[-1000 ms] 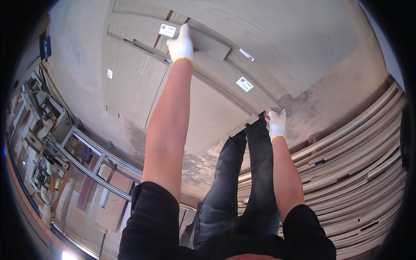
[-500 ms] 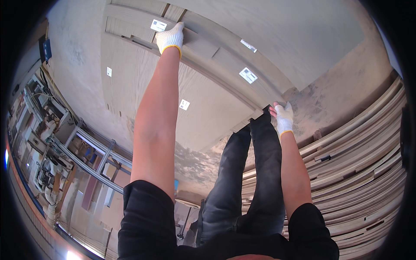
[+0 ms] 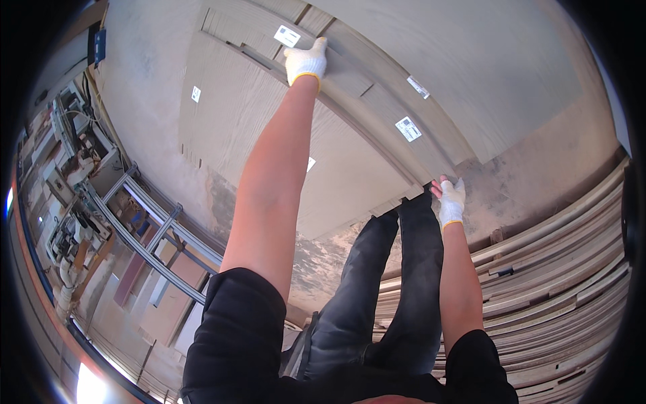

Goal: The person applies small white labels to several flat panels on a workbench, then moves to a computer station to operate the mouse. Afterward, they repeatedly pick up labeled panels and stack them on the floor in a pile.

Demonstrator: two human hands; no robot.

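Note:
White knitted gloves with yellow cuffs cover both my hands. My left hand (image 3: 307, 59) is closed around the edge of a long, narrow grey-brown board (image 3: 383, 113), beside a white label (image 3: 287, 36). The fingers' undersides are hidden. Down at the board's near right end is my right hand (image 3: 452, 200), with bare fingertips showing and the thumb apart from the fingers. Whether it touches the board's end I cannot make out. Beneath lies a wide flat panel (image 3: 346, 165) with similar wood grain. Another label (image 3: 408, 128) is stuck on the board near its right end.
A large smooth grey panel (image 3: 484, 60) lies at the upper right on the dusty floor (image 3: 538, 172). Long wooden strips (image 3: 558, 289) are stacked along the right. Metal-framed equipment (image 3: 145, 236) stands on the left. My legs (image 3: 363, 269) are close to the panel's near edge.
The whole view has shifted, so the boards and both hands appear further right and slightly lower. My left hand keeps its hold on the long board; the right stays by its end.

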